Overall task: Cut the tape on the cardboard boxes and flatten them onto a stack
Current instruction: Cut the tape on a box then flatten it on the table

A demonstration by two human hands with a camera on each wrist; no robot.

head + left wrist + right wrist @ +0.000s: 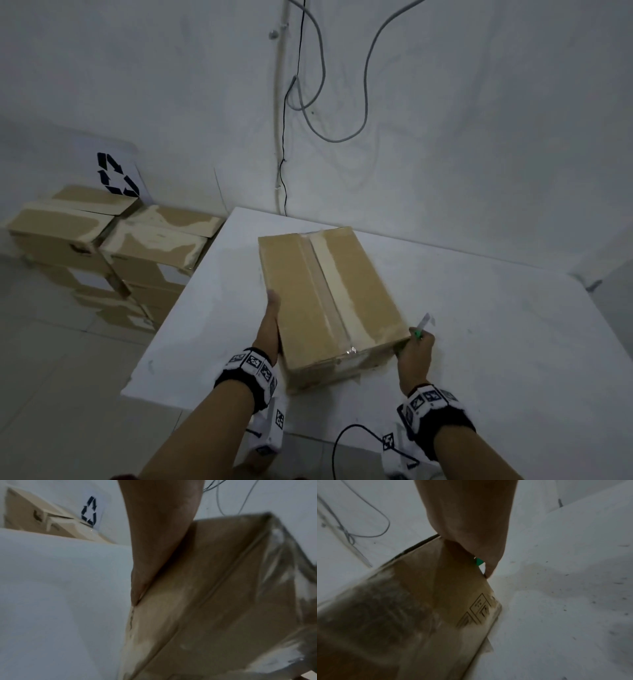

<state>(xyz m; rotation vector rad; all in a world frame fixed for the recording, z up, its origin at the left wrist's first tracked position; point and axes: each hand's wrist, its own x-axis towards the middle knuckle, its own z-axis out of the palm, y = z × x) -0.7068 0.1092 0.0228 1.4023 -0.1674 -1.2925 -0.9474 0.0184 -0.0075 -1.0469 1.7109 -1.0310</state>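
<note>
A sealed brown cardboard box lies on the white table, with a strip of clear tape running along its top seam. My left hand presses flat against the box's left side, fingers straight; the left wrist view shows that hand lying along the box wall. My right hand is at the near right corner and grips a green-handled cutter, blade pointing up and away. In the right wrist view, the right hand hides all but a green bit of the cutter beside the box.
Several other brown boxes are stacked on the floor left of the table, below a recycling sign on the wall. Cables hang down the wall behind the table. A black cable loops at the table's near edge.
</note>
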